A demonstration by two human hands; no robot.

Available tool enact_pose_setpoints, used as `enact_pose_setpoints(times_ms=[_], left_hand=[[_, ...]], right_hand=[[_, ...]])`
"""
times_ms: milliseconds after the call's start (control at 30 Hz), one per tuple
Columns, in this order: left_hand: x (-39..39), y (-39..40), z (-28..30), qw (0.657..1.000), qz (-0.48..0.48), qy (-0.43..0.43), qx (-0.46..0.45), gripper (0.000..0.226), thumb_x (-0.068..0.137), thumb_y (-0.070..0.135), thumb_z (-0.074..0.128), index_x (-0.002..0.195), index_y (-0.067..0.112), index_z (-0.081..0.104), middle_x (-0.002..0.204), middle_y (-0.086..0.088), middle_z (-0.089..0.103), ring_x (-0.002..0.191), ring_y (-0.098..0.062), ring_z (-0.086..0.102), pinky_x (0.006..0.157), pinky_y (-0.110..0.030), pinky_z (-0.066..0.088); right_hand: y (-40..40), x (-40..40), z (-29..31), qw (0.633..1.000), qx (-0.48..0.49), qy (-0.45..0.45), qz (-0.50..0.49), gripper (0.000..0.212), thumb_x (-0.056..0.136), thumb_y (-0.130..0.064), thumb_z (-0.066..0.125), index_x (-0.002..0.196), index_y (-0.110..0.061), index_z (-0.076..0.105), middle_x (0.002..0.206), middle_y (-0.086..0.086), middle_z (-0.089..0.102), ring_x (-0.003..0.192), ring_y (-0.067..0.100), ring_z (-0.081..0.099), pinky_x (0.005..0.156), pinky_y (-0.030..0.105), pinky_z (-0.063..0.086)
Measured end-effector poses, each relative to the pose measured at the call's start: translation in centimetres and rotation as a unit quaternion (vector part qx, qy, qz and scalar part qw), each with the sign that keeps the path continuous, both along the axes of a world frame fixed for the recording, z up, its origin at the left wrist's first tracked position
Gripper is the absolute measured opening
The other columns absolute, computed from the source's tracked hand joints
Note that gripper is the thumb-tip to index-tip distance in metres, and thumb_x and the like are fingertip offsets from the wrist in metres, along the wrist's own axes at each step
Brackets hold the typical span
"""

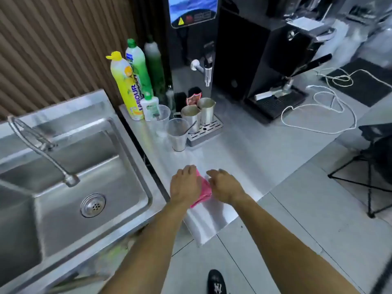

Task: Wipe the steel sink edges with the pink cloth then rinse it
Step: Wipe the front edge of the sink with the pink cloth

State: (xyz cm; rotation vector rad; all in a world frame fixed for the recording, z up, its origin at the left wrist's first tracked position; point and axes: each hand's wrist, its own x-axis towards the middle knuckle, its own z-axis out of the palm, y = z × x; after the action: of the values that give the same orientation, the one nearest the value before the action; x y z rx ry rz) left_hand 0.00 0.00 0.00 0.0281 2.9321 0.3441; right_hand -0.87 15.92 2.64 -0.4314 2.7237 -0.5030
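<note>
The pink cloth (pixel 204 190) lies bunched on the steel counter (pixel 214 217) just right of the steel sink (pixel 135 158). My left hand (pixel 185 185) lies palm down on the cloth's left part, fingers bent over it. My right hand (pixel 224 185) hovers at the cloth's right side, fingers loosely curled and touching its edge; whether it pinches the cloth cannot be made out. Most of the cloth is hidden under the two hands. The sink's basin is dry-looking, with a round drain (pixel 93 205) and a flexible tap (pixel 42 145) hanging over it.
Detergent bottles (pixel 127 85) stand behind the counter by the sink's far corner. Plastic cups (pixel 177 134) and steel jugs (pixel 199 114) sit on a drip tray. A black water boiler (pixel 191 43), a coffee machine (pixel 282 66) and loose white cables (pixel 331 98) are further right.
</note>
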Motion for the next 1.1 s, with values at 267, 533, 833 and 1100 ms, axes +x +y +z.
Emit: enact_pose_setpoints(times_ms=[267,533,833,1100], left_hand=[[1.6,3.0,-6.1,0.994,0.077,0.068,0.046,0.066,0.103,0.035,0.021,0.161,0.005,0.024,0.170,-0.012,0.019,0.159,-0.027,0.013,0.129,-0.048,0.007],[0.4,-0.3,-7.1,0.988,-0.121,0.091,0.014,0.071,0.104,0.044,0.026,0.162,0.003,0.019,0.171,-0.012,0.013,0.159,-0.029,0.009,0.127,-0.051,0.015],[0.5,0.9,-6.7,0.998,-0.031,0.057,-0.006,0.083,0.100,0.053,0.025,0.163,0.002,0.007,0.171,-0.014,-0.003,0.159,-0.031,-0.005,0.130,-0.046,-0.001],[0.2,1.9,-6.6,0.998,0.022,0.061,0.027,0.071,0.101,0.043,0.009,0.163,0.009,0.013,0.172,-0.009,0.009,0.159,-0.026,-0.002,0.129,-0.039,-0.008]], right_hand=[[3.1,0.9,-10.3,0.989,-0.032,0.141,0.030,0.055,0.096,-0.012,0.056,0.150,-0.007,0.049,0.158,0.013,0.047,0.148,0.039,0.040,0.122,0.049,0.031],[3.5,1.4,-12.4,0.982,-0.050,0.181,0.019,0.054,0.108,-0.025,0.037,0.159,-0.007,0.034,0.168,0.011,0.028,0.158,0.027,0.020,0.130,0.041,0.013],[3.4,1.3,-12.2,0.984,-0.024,0.173,0.019,0.056,0.108,-0.026,0.037,0.159,-0.005,0.033,0.167,0.014,0.029,0.157,0.030,0.022,0.129,0.046,0.018],[3.6,1.2,-12.4,0.983,-0.012,0.183,0.027,0.055,0.109,-0.027,0.030,0.160,-0.005,0.031,0.168,0.013,0.026,0.158,0.030,0.019,0.130,0.045,0.014]])
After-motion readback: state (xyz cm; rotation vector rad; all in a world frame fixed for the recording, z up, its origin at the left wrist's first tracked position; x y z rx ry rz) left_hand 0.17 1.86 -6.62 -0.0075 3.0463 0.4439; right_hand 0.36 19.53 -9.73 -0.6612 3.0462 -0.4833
